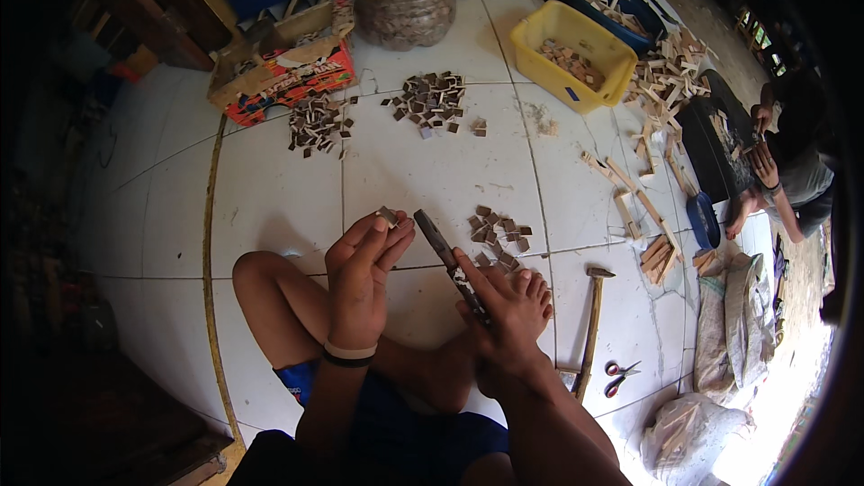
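My left hand (360,270) is raised over my crossed legs, pinching a small square wooden piece (387,216) with a dark face between thumb and fingers. In my right hand (504,310) is a long dark metal tool (436,238) with a blunt end, its exact kind unclear. Its tip points up and left, a short gap from the left fingers. Just beyond my right hand, a loose group of small dark-faced squares (495,229) lies on the tiles beside my foot. Two bigger piles of like squares, a left one (317,121) and a right one (432,101), lie farther off.
A hammer (594,306) and red-handled scissors (619,378) lie at right. Farther back stand a printed carton (297,81), a large clear plastic container (400,0) and a yellow tub (585,94). Wood strips (666,76) are heaped near another person's hands (765,157). Sacks (733,324) sit far right.
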The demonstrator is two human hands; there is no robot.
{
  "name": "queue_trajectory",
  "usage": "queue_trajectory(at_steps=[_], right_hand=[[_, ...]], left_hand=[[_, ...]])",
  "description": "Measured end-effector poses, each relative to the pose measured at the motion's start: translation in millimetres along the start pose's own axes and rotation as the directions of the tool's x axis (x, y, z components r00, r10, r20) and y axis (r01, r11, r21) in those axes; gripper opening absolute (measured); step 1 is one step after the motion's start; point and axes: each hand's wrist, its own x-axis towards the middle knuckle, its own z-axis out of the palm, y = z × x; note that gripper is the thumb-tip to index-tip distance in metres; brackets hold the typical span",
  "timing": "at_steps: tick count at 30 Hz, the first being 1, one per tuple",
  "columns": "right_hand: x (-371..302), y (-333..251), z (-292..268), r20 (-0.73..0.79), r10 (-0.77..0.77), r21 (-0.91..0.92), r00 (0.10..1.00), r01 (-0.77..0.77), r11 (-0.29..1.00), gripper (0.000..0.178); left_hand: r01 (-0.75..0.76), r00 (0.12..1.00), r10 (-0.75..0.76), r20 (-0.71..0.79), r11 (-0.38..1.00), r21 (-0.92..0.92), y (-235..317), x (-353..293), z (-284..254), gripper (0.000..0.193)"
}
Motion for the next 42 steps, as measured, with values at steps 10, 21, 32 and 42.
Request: queue_trajectory(at_steps=[10, 21, 32, 42], right_hand=[[-10, 13, 2, -0.091, -0.011, -0.187, 0.996, -0.006, 0.982, 0.068], [-17, 27, 10, -0.116, 0.019, -0.122, 0.993, -0.033, 0.992, 0.070], [-24, 34, 11, -0.156, -0.013, -0.140, 0.988, -0.009, 0.990, 0.074], [-23, 34, 11, -0.139, -0.023, -0.132, 0.990, 0.004, 0.991, 0.076]], left_hand=[[0.089, 0.994, -0.090, 0.057, 0.996, 0.022, 9, -3, 18, 0.036], [0.079, 0.996, -0.078, 0.040, 0.997, -0.021, -8, 4, 21, 0.038], [0.036, 0.996, -0.044, 0.076, 0.994, 0.106, -8, 3, 30, 0.037], [0.041, 0.997, -0.051, 0.065, 0.990, 0.138, -8, 6, 31, 0.049]])
